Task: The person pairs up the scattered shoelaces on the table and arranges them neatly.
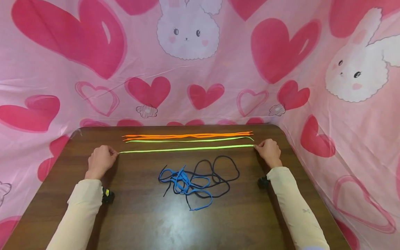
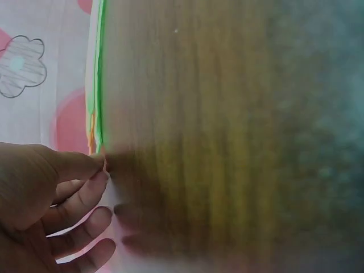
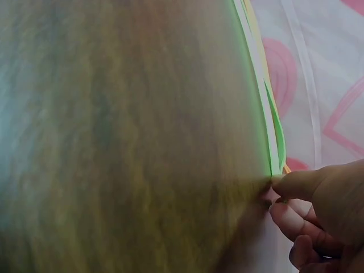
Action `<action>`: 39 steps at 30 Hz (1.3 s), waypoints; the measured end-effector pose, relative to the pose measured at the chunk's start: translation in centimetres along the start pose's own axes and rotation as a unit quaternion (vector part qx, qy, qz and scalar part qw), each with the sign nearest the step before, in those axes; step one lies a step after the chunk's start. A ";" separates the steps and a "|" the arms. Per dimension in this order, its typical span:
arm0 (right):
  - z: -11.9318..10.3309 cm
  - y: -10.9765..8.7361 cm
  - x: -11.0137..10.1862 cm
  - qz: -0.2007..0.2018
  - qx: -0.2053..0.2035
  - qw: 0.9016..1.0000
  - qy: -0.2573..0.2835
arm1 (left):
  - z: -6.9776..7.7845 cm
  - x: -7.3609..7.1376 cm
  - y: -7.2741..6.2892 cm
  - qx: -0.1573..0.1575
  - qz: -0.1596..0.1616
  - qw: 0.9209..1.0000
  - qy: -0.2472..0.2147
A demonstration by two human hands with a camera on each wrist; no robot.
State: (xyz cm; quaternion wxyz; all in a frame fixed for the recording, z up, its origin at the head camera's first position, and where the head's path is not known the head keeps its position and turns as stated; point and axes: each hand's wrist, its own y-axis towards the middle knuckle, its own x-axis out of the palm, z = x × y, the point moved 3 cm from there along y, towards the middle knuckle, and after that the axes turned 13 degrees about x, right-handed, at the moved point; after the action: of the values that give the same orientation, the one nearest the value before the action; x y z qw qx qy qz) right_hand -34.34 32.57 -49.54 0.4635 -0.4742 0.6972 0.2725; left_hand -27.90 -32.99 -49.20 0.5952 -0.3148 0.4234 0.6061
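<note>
A yellow-green shoelace (image 1: 187, 149) is stretched straight across the table between both hands. My left hand (image 1: 102, 159) pinches its left end between thumb and forefinger; the left wrist view shows that thumb (image 2: 79, 166) against the fingertip. At the other end, my right hand (image 1: 268, 152) pinches the lace's right tip. Just beyond lies a second yellow-green shoelace (image 1: 187, 140), its right end curving toward me. Behind that, orange shoelaces (image 1: 187, 136) run side by side. Closer to me is a loose tangle of a blue shoelace (image 1: 182, 180) and a black shoelace (image 1: 226, 180).
The dark wooden table (image 1: 140, 222) has its back edge against a pink cloth (image 1: 225, 62) with hearts and rabbits. More of this cloth hangs at both sides. Dark wrist devices (image 1: 108, 196) sit at the sleeves.
</note>
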 end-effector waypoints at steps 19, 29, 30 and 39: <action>-0.5 1.0 0.0 0.012 0.019 1.000 0.016 | 0.3 0.6 2.7 0.009 0.025 1.000 0.015; -0.5 1.1 0.3 0.020 0.024 0.999 0.023 | 0.5 0.5 3.0 0.002 0.027 1.000 0.008; -0.4 1.1 0.4 0.020 0.024 0.999 0.024 | 0.4 0.5 3.0 0.002 0.027 1.000 0.006; -0.3 1.0 0.0 0.009 0.030 0.999 0.021 | -0.1 0.7 2.5 -0.001 0.033 0.999 -0.015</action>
State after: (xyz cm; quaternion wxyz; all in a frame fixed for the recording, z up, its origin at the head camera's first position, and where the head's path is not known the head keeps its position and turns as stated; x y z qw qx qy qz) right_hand -35.35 32.74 -49.50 0.4606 -0.4592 0.7187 0.2458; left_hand -30.49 -32.57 -49.54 0.5811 -0.2922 0.4241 0.6302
